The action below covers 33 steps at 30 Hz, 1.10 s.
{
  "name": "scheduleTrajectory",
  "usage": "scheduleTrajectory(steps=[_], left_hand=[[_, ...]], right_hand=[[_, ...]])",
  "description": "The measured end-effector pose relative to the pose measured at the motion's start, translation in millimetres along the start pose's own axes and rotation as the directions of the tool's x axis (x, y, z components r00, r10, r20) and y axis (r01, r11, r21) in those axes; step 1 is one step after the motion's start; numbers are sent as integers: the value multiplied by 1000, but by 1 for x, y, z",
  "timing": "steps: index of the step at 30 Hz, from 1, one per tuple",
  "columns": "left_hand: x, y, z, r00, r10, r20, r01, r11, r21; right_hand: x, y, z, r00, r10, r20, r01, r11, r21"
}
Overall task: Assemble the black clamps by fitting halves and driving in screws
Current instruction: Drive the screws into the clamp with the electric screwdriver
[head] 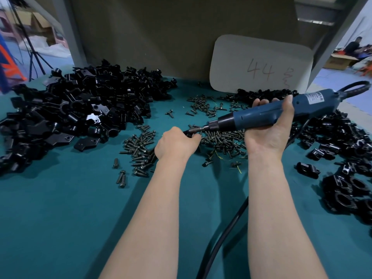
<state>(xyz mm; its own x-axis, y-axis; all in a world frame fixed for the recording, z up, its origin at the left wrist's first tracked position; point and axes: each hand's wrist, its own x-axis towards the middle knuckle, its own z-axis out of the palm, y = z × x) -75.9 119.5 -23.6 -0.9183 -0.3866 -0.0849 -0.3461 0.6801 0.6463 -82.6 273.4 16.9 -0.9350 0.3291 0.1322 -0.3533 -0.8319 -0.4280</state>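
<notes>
– So, the left hand [177, 143] is curled round a black clamp [188, 133], low over the screws [221, 137]; the right hand [269, 125] wraps the electric screwdriver [261, 115], with its bit at the clamp.
– I'd keep that bit square and press gently. The heap of halves [80, 109] and the finished clamps [342, 184] crowd both sides; the bare worktop [60, 218] lies nearer the person, by the cord [227, 228].

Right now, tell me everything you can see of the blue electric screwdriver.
The electric screwdriver is a dark blue, plastic-looking barrel with a black knurled collar and metal bit in front, and a label near the rear. It is tilted, bit pointing left and down. The right hand grips its middle; the bit meets a black clamp piece in the left hand. A black cord leaves its rear.
</notes>
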Motion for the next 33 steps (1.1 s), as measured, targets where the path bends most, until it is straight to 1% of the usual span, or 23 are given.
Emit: scheduleTrajectory(steps=[2, 3, 5, 6, 7, 8, 9, 10, 11, 12, 13, 17, 20, 22, 24, 29, 33], left_hand=[[1, -2, -5, 998, -13, 62, 16, 999, -43], [1, -3, -6, 996, -21, 87, 31, 993, -112], [1, -5, -6, 996, -30, 86, 57, 942, -331], [1, -6, -5, 997, -36, 65, 61, 888, -455], [2, -6, -4, 997, -49, 54, 72, 806, -588], [2, -6, -3, 995, -68, 71, 99, 686, -721], [1, -5, -4, 989, -82, 121, 146, 534, -833], [1, -4, -4, 981, -82, 177, 195, 375, -906], [1, -5, -3, 973, -79, 215, 228, 251, -941], [2, -5, -2, 969, -80, 235, 246, 177, -953], [2, -6, -1, 966, -75, 246, 254, 134, -958], [4, -7, -1, 962, -35, 270, 272, 32, -962], [4, -6, 0, 963, -38, 268, 268, -5, -963], [3, -5, 1, 965, -51, 257, 257, 10, -966], [2, -4, 2, 972, -69, 225, 229, 53, -972], [3, -3, 7, 988, -125, 92, 117, 218, -969], [3, -2, 10, 990, -138, 10, 49, 289, -956]], right_hand=[[0, -2, 0, 999, -2, -36, 3, 1000, 8], [0, -2, 0, 998, -4, -60, 5, 1000, 20], [0, -4, 0, 995, -6, -99, 11, 998, 55], [0, -5, 0, 994, -6, -110, 13, 997, 70], [1, -6, -1, 993, -3, -119, 12, 997, 75], [2, -6, -1, 991, 5, -130, 4, 998, 69], [3, -6, -1, 990, 14, -143, -6, 998, 55], [3, -5, -1, 988, 15, -156, -9, 999, 41], [3, -5, 0, 986, 10, -166, -5, 1000, 31], [2, -4, 0, 985, 3, -173, 1, 1000, 24], [2, -4, 1, 984, -4, -180, 8, 1000, 17], [3, -3, 2, 978, -42, -204, 41, 999, -10], [2, -1, 5, 979, -43, -201, 40, 999, -17], [2, 1, 5, 978, -44, -202, 38, 999, -35], [1, 2, 6, 979, -48, -196, 36, 997, -65], [-1, 5, 8, 981, -63, -181, 45, 994, -104], [-1, 9, 10, 983, -74, -165, 50, 988, -147]])
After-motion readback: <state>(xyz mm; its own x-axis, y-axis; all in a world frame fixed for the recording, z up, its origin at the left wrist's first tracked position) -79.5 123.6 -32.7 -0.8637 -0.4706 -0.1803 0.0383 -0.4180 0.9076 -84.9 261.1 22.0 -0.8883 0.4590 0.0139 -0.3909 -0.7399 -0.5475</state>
